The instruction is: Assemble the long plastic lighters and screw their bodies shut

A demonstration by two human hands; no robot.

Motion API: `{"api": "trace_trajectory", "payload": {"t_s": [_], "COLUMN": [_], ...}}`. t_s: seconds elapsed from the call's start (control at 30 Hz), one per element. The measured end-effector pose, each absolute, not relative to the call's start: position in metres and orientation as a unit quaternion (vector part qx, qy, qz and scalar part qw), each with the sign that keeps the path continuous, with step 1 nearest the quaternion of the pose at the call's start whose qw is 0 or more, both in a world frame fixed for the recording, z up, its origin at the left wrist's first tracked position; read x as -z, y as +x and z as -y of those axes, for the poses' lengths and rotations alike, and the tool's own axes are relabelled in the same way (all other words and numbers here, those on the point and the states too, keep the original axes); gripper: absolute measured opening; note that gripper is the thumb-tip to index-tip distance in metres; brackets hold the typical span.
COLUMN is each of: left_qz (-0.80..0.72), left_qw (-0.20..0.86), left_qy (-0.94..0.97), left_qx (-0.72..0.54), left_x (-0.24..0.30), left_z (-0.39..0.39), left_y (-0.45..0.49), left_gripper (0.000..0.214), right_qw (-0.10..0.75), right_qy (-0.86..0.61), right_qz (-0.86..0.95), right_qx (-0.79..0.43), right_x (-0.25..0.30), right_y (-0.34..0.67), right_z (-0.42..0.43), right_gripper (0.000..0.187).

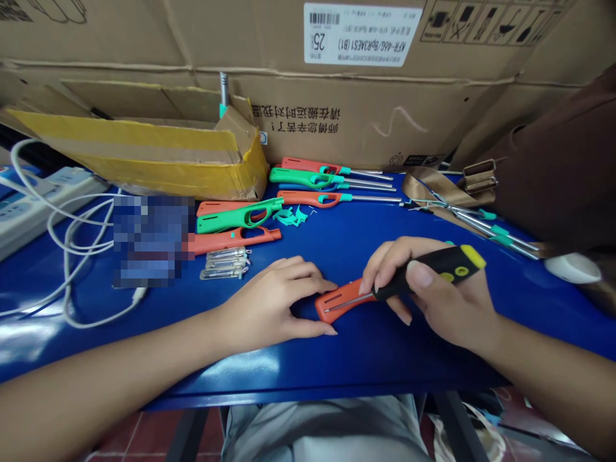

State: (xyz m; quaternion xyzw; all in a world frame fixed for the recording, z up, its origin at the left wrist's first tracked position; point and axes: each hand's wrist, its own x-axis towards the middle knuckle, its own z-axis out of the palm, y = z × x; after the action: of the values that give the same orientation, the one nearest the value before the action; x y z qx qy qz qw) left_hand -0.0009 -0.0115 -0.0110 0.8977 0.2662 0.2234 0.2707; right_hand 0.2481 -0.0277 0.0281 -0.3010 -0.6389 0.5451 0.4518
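Observation:
An orange utility lighter (333, 301) lies in front of me, its slotted end toward the left. My left hand (274, 298) has thumb and index finger on either side of that end, steadying it. My right hand (447, 295) is closed round the black and yellow handle of a screwdriver (409, 276), whose thin shaft lies along the lighter's face. Fingertips of the right hand also touch the lighter. The lighter's far part is hidden behind that hand, where a bit of teal shows.
Orange and green lighter bodies (231, 218), teal plastic pieces (291, 216) and clear fuel tanks (224, 263) lie behind my left hand. Lighters with metal barrels (312, 197) lie farther back. Loose barrels (495, 231) are right, white cables (67, 256) left. A taped carton (158, 157) stands behind.

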Motion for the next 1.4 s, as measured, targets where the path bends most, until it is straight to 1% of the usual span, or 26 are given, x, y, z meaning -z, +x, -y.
{"api": "trace_trajectory", "payload": {"t_s": [0.17, 0.4, 0.53, 0.7, 0.77, 0.9, 1.0, 1.1, 1.17, 1.3, 1.4], "left_qz": [-0.268, -0.273, -0.276, -0.278, -0.278, -0.281, -0.282, -0.286, -0.291, -0.297, -0.313], "left_qw": [0.271, 0.274, 0.276, 0.268, 0.263, 0.265, 0.264, 0.259, 0.256, 0.249, 0.239], "left_qy": [0.899, 0.899, 0.898, 0.901, 0.903, 0.903, 0.903, 0.902, 0.901, 0.899, 0.892], "left_qx": [-0.217, -0.206, -0.202, -0.199, -0.195, -0.185, -0.186, -0.193, -0.196, -0.206, -0.221], "left_x": [0.012, 0.011, 0.009, 0.010, 0.010, 0.009, 0.008, 0.009, 0.010, 0.012, 0.012], "left_z": [0.011, 0.011, 0.012, 0.012, 0.012, 0.013, 0.014, 0.014, 0.015, 0.020, 0.026], "left_y": [-0.001, 0.000, 0.000, -0.001, -0.001, -0.001, -0.001, 0.001, 0.003, 0.010, 0.015], "left_gripper": [0.047, 0.044, 0.044, 0.043, 0.042, 0.042, 0.041, 0.040, 0.039, 0.041, 0.027], "right_qw": [0.444, 0.411, 0.429, 0.462, 0.458, 0.421, 0.416, 0.450, 0.471, 0.509, 0.517], "right_qy": [-0.293, -0.290, -0.302, -0.324, -0.326, -0.311, -0.299, -0.304, -0.305, -0.307, -0.308], "right_qz": [0.642, 0.671, 0.655, 0.650, 0.649, 0.656, 0.668, 0.685, 0.691, 0.712, 0.741], "right_qx": [-0.552, -0.544, -0.544, -0.509, -0.513, -0.543, -0.540, -0.487, -0.455, -0.373, -0.300], "right_x": [-0.029, -0.027, -0.027, -0.031, -0.031, -0.030, -0.029, -0.029, -0.030, -0.031, -0.033], "right_y": [0.247, 0.249, 0.247, 0.242, 0.242, 0.242, 0.242, 0.240, 0.237, 0.231, 0.228], "right_z": [0.028, 0.029, 0.031, 0.032, 0.031, 0.029, 0.030, 0.031, 0.032, 0.031, 0.028], "right_gripper": [0.033, 0.031, 0.024, 0.033, 0.034, 0.037, 0.031, 0.028, 0.035, 0.063, 0.085]}}
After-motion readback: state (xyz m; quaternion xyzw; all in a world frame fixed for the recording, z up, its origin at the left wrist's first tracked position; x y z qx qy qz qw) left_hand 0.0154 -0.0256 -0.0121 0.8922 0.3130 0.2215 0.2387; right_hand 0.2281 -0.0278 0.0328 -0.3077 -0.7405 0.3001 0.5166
